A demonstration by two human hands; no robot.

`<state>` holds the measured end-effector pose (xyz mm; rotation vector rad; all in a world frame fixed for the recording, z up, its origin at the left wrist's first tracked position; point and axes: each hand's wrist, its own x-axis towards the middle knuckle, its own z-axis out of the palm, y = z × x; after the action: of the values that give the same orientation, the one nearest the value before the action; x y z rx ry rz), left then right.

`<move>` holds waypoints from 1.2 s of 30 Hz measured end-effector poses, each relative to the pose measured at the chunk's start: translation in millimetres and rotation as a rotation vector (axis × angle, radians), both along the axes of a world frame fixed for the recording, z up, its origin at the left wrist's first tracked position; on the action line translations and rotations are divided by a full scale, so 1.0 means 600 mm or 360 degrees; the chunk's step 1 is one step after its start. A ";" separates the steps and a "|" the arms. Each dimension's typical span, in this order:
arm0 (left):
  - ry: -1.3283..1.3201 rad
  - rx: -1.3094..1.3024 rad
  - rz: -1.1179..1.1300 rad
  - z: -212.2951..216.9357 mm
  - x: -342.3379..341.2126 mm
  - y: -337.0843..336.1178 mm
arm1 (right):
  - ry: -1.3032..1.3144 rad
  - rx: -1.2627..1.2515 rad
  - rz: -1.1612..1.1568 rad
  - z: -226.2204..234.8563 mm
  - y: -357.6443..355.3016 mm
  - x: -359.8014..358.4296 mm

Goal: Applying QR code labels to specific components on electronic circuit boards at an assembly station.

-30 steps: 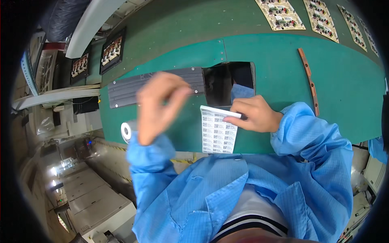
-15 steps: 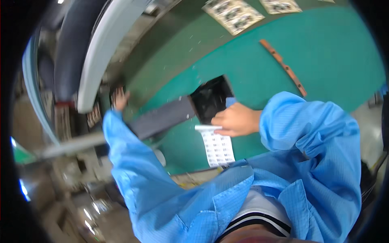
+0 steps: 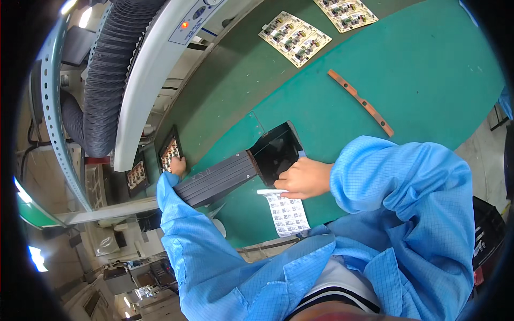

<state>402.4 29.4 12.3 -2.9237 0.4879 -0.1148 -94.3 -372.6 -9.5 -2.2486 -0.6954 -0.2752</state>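
Note:
At the far end of my stretched left arm, my left hand closes on the near edge of a black-framed circuit board; part of its fingers is hidden behind the board. My right hand pinches the upper edge of a white label sheet printed with rows of small codes. The sheet's top edge is folded or curled, and its lower part hangs toward my body. Beyond the right fingers sits a dark, glossy square recess or tray. A small blue piece shows by the knuckles.
A dark grey ribbed metal bar runs left from the recess. Component boards and a brown wooden strip with holes lie on the green mat. Another framed board stands left. A white housing with ribbed duct overhangs.
My left hand has gone from spread fingers to closing on the framed board, which now shows beside it. The right hand keeps its hold on the label sheet. The whole view has shifted slightly.

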 end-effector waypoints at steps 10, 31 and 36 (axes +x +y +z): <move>0.0833 -0.0823 -0.0670 0.212 -0.158 -0.243 | 0.0070 -0.0116 0.0017 0.012 -0.013 -0.011; 0.0699 -0.0776 -0.2071 0.125 -0.728 -0.365 | 0.0034 0.0898 0.0539 0.227 0.018 -0.046; 0.2104 -0.2057 -0.0893 0.042 -0.718 -0.341 | 0.0503 0.0829 0.0223 0.187 -0.034 -0.026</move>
<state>-28.1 -175.3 37.3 -3.2217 1.9459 2.2963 -110.0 -392.9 102.4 -1.6883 -0.5332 -0.0215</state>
